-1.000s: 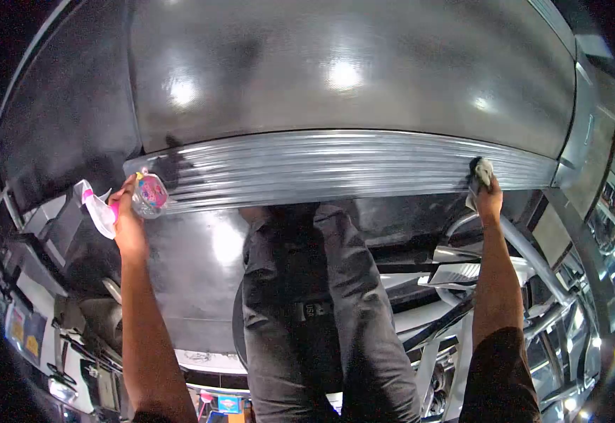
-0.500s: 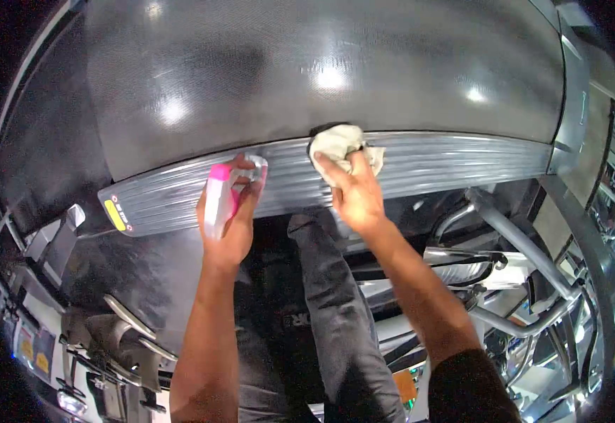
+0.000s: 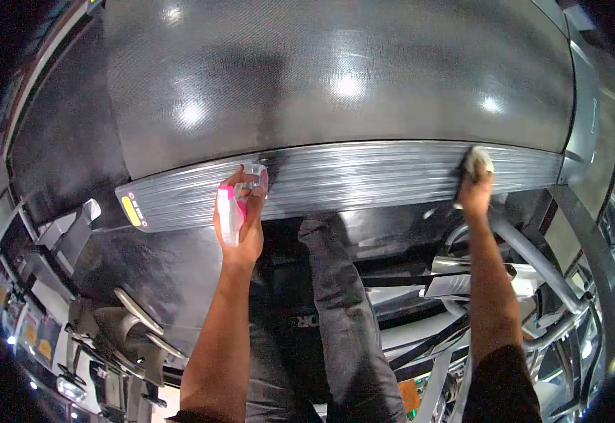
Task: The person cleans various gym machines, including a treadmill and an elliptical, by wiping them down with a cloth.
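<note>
My left hand (image 3: 248, 241) is closed around a clear spray bottle (image 3: 230, 220) with pink parts, held over the left portion of a ridged silver side rail (image 3: 364, 173). Toward the rail's right end, my right hand (image 3: 475, 197) grips a pale cloth (image 3: 481, 162) and presses it onto the ridges. Part of the cloth is hidden beneath the fingers. Along the rail's far side runs the dark, textured treadmill belt (image 3: 406, 63), with bright reflections on it.
A yellow label (image 3: 131, 211) marks the rail's left end. My legs (image 3: 342, 303) in dark trousers are below the rail. Grey tubular frames of gym equipment (image 3: 540, 257) stand at the right, with more machine parts (image 3: 124, 338) at lower left.
My right hand has swept the cloth rightward along the rail, from its middle to near the right end. My left hand keeps the spray bottle; the view has shifted slightly.
</note>
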A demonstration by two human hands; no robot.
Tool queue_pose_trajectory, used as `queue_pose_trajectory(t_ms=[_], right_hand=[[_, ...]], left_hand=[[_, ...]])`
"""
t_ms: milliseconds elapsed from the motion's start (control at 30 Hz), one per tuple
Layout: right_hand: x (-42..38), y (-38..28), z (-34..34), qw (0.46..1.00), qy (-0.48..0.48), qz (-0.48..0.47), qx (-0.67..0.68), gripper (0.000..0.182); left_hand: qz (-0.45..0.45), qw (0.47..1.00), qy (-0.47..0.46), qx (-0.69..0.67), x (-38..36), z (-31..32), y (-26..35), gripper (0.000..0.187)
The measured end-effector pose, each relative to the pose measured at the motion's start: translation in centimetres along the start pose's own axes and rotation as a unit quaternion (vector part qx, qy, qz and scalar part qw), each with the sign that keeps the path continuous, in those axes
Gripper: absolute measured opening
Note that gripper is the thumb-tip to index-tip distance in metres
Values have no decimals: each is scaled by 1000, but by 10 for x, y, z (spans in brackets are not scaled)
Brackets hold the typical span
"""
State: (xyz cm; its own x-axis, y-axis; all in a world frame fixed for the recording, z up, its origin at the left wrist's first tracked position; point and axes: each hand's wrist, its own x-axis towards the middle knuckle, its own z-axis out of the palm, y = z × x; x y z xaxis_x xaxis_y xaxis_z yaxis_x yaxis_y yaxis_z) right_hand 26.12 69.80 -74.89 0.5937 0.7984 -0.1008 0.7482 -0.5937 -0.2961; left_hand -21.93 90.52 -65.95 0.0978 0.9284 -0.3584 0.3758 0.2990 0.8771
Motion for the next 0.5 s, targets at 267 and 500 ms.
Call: queue_pose_trajectory(t_ms=[267, 500], right_hand=[[-69, -289, 54, 951, -155, -29, 267, 60], [-18, -181, -8, 917, -217, -330, 62, 48]], left_hand=[[89, 995, -31, -12, -2, 7, -26, 23], [17, 990, -25, -141, -9, 7, -44, 36]])
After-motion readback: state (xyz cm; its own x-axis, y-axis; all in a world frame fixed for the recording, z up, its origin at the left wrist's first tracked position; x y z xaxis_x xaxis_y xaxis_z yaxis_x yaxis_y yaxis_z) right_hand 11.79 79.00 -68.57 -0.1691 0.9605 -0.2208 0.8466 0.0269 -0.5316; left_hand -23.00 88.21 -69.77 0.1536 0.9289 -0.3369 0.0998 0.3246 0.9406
